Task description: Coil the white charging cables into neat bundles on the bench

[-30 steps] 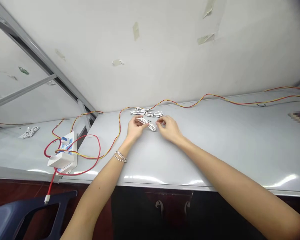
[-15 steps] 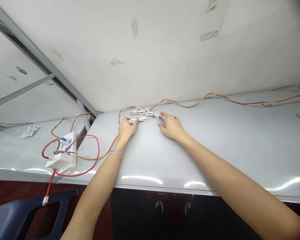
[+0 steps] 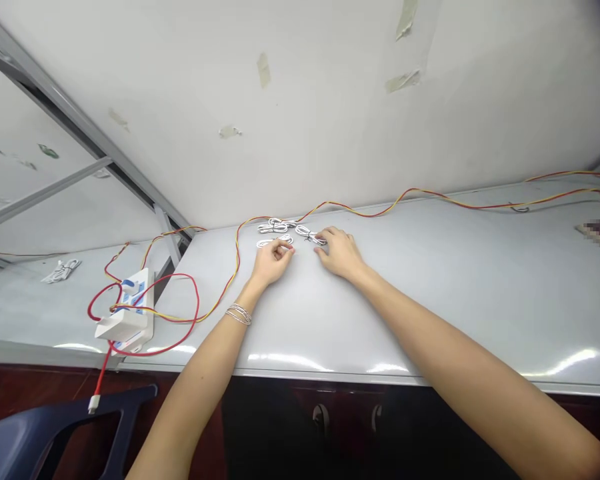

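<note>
"What's at the counter's (image 3: 430, 300) front left corner?"
"A white power strip (image 3: 145, 283) bearing a white adapter (image 3: 120, 325), with a red cable (image 3: 198, 303) looped beside it."
"And along the back edge?"
"A red-and-yellow wire (image 3: 370, 215), winding below a pale wall (image 3: 330, 147) with scraps of tape (image 3: 264, 70)."
"Beyond the front edge?"
"On the left, a dark blue chair (image 3: 5, 437), the red cable's white plug (image 3: 94, 403) hanging by it."
</note>
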The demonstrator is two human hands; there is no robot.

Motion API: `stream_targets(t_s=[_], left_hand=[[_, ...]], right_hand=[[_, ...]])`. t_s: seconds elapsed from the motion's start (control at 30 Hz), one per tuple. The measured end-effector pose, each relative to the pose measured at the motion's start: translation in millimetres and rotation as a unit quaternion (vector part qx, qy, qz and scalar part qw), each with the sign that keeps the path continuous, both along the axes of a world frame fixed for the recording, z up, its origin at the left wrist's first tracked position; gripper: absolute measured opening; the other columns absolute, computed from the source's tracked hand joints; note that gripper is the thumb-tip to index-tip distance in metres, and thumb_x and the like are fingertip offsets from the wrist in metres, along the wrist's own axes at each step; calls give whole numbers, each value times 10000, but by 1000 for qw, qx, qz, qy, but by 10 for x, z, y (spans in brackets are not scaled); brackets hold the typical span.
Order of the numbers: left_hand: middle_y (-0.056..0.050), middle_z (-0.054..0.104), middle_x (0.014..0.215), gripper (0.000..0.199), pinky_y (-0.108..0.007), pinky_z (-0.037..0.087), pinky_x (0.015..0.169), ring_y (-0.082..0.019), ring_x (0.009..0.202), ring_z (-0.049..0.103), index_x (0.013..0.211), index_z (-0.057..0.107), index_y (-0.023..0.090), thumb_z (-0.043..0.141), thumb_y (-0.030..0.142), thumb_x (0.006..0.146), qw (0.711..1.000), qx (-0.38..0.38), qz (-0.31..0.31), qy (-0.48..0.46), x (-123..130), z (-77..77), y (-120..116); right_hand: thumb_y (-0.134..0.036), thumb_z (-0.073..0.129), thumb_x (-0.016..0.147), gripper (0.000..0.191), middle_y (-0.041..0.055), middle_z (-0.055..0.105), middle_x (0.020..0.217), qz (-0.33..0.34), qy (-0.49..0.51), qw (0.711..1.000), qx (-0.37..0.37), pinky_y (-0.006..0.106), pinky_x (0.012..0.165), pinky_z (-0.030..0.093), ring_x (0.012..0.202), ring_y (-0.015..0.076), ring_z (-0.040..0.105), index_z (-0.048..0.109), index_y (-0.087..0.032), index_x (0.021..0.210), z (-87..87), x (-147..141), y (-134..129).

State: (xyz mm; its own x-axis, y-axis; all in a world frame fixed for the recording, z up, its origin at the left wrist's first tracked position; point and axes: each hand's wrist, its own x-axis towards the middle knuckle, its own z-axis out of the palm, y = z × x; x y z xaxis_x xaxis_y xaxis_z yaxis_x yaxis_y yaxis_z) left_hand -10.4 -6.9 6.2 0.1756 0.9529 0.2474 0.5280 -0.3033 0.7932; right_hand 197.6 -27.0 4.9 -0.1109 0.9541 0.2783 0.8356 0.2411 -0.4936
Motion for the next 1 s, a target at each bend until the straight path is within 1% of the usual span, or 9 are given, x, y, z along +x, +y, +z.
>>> stream_targets(t_s=[0.07,0.13,0.3,0.47,0.7,0.77,0.87,0.93,1.0], left_hand=[[20,554,584,184,-242,361,547,-111,525,467,864,689,161,675,322,777,1000,-14,-20,2,12,-40,8],[22,546,589,198,-232,352,530,-100,516,446,883,698,153,680,325,786,1000,-8,-13,-2,-1,-64,27],[-6,591,748,323,-217,370,517,-70,521,443,1037,703,161,728,369,792,999,40,14,-31,-46,-81,77],[-51,636,905,318,-220,411,553,-70,575,470,1012,747,187,748,413,788,996,78,-3,-37,-32,-68,71],[-49,660,768,325,-235,424,566,-104,596,518,961,749,139,734,412,785,991,5,-124,-47,21,6,-25],[-59,667,772,342,-243,439,575,-115,610,548,950,742,126,733,425,786,989,-6,-127,-69,28,23,-42],[-61,669,762,397,-259,474,593,-131,622,585,965,714,115,758,454,763,982,-55,-134,-118,25,35,-43],[-53,664,753,422,-264,490,603,-128,617,591,969,695,113,776,464,748,975,-83,-143,-146,22,32,-33],[-41,655,738,427,-261,497,603,-118,604,589,954,681,116,796,462,733,969,-96,-150,-173,27,21,-23]], right_hand=[[-213,593,868,215,135,670,1156,-16,14,1000,9,437,972,427,1076,293,603,669,-164,1063,-4,21,14],[-172,565,862,161,132,674,1072,-13,38,999,25,409,919,450,998,276,614,667,-155,986,-11,35,23],[-170,549,872,185,123,675,1027,55,148,981,116,358,859,487,938,239,629,647,-149,1028,-4,-5,-8],[-273,590,897,206,107,712,1032,107,217,958,154,358,822,511,909,224,657,670,-179,1063,37,-85,-67],[-369,646,862,317,104,735,1079,113,332,934,65,334,749,536,796,185,658,704,-172,1104,89,-138,-115],[-403,677,834,371,110,727,1097,113,384,915,40,344,767,552,812,188,665,694,-169,1123,99,-153,-113],[-451,685,819,418,122,712,1115,126,479,869,5,381,835,571,894,214,689,672,-169,1128,87,-160,-80],[-434,706,796,423,122,702,1131,140,518,844,-12,403,895,566,965,230,696,659,-177,1129,55,-155,-44],[-374,735,757,427,114,691,1162,151,529,834,-25,413,931,560,1008,236,697,649,-191,1134,9,-152,-10]])
